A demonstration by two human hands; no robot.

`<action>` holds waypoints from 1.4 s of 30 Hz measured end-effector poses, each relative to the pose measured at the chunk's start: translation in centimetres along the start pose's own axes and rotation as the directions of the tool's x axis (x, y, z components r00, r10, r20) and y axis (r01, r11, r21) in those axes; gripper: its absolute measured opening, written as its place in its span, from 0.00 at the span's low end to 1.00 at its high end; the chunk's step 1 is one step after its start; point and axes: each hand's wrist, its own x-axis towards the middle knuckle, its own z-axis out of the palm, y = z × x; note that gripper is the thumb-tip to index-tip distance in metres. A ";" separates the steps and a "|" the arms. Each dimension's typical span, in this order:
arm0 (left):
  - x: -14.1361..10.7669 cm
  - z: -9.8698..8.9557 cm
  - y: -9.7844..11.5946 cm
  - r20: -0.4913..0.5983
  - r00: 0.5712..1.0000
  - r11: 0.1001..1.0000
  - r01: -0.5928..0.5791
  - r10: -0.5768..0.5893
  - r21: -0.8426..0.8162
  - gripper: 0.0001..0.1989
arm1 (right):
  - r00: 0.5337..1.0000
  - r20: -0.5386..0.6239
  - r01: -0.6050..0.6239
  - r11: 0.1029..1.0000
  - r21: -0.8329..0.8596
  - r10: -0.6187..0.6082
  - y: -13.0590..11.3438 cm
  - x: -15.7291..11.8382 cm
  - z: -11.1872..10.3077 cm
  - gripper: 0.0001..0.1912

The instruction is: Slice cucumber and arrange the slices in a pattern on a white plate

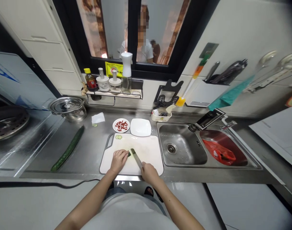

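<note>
On the white cutting board [146, 145], my left hand [119, 160] is closed over a short piece of cucumber [129, 153], most of it hidden under the fingers. My right hand [149, 172] grips a knife [137, 159] by its handle, with the blade pointing up and left, close beside the piece. A bit of green cucumber shows at the blade's tip. Pale cucumber slices [118, 137] lie at the board's upper left corner. Behind the board stand a plate of chopped red pieces [121, 125] and a white square plate [140, 127].
A whole cucumber [68, 148] lies left of the board, near a lidded steel pot [68, 108] and a white paper [98, 118]. To the right is a double sink [184, 161] with a red plastic bag [220, 153]. Seasoning bottles stand on a wall rack [114, 94].
</note>
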 end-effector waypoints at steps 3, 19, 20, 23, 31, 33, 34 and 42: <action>-0.1 -0.2 0.2 0.011 1.000 1.000 0.017 -0.017 -0.006 0.12 | 0.999 -0.044 0.004 1.000 -0.021 -0.005 0.4 0.4 -0.5 0.15; 1.4 -2.2 1.5 -0.128 0.864 0.840 0.424 -0.487 -0.338 0.18 | 0.940 -0.336 -0.005 0.978 -0.206 -0.066 1.5 2.0 -1.2 0.18; 1.8 -2.6 1.7 -0.105 0.844 0.807 0.457 -0.526 -0.373 0.19 | 0.925 -0.370 0.000 0.975 -0.221 -0.083 1.6 2.1 -1.1 0.18; 3.1 -3.7 2.1 -0.026 0.806 0.734 0.523 -0.591 -0.434 0.20 | 0.861 -0.483 0.023 0.963 -0.268 -0.155 2.1 2.3 -0.7 0.20; 6.2 -6.3 4.7 0.171 0.936 0.924 0.338 -0.308 -0.181 0.15 | 0.707 -0.647 0.092 0.945 -0.315 -0.285 2.6 2.8 0.1 0.19; 6.6 -6.4 5.9 0.240 0.939 0.954 0.277 -0.244 -0.114 0.16 | 0.691 -0.654 0.110 0.939 -0.327 -0.309 2.6 2.8 0.2 0.19; 6.8 -6.4 6.4 0.269 0.936 0.962 0.258 -0.226 -0.088 0.16 | 0.683 -0.656 0.119 0.935 -0.333 -0.321 2.5 2.8 0.2 0.19; 7.8 -5.2 8.1 0.357 0.905 0.960 0.272 -0.232 -0.065 0.12 | 0.640 -0.677 0.149 0.923 -0.356 -0.364 2.6 2.9 0.3 0.18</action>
